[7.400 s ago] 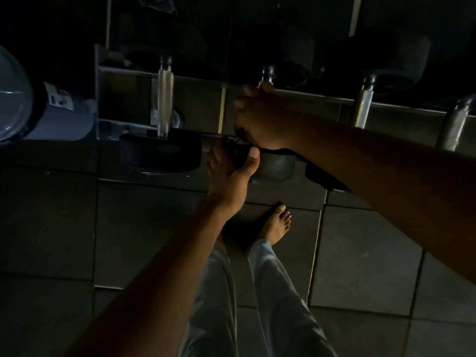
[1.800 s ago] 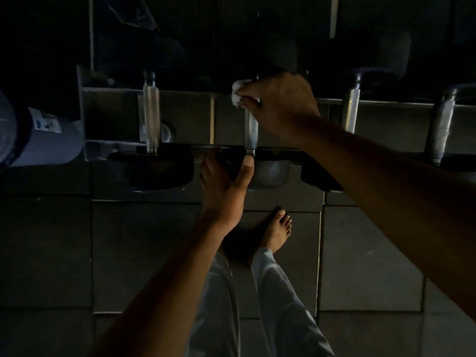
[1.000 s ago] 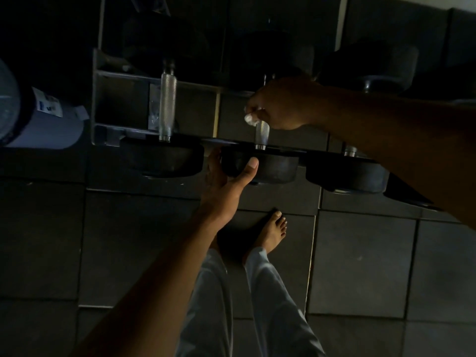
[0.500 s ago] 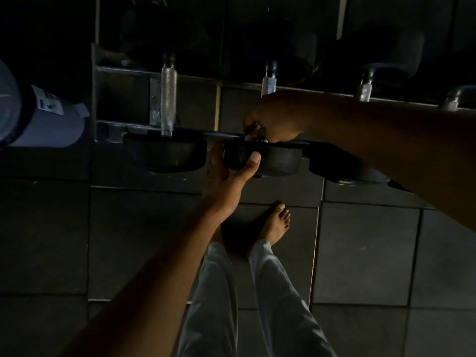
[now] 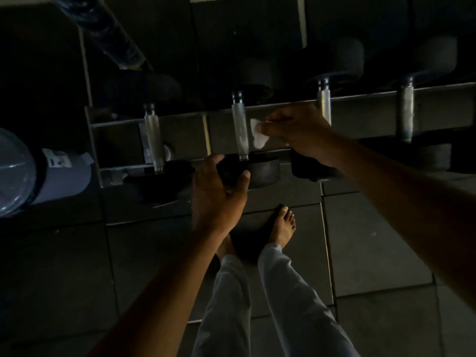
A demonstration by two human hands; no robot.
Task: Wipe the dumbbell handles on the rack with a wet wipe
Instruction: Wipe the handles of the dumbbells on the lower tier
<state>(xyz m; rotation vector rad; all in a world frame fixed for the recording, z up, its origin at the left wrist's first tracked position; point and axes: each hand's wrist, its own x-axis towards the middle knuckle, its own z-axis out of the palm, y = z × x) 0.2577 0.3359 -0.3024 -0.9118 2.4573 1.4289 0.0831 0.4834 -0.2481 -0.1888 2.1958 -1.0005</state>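
Several dumbbells lie across a metal rack (image 5: 365,104) in dim light, silver handles pointing toward me. My right hand (image 5: 298,132) pinches a white wet wipe (image 5: 257,136) just right of the second handle (image 5: 239,130), apart from it. My left hand (image 5: 216,194) cups the near black head (image 5: 260,171) of that same dumbbell, thumb against its front. The leftmost handle (image 5: 154,140) and two more handles (image 5: 325,106) (image 5: 407,112) stand to either side.
A pale cylindrical container (image 5: 38,171) with a clear round lid sits left of the rack. A dark tube (image 5: 108,32) slants at the upper left. Dark tiled floor (image 5: 373,240) lies below, with my bare foot (image 5: 283,225) and light trousers.
My right hand has come off the second handle and shifted right with the wipe, leaving the handle bare. My left hand stays on the dumbbell head. The view has tilted.
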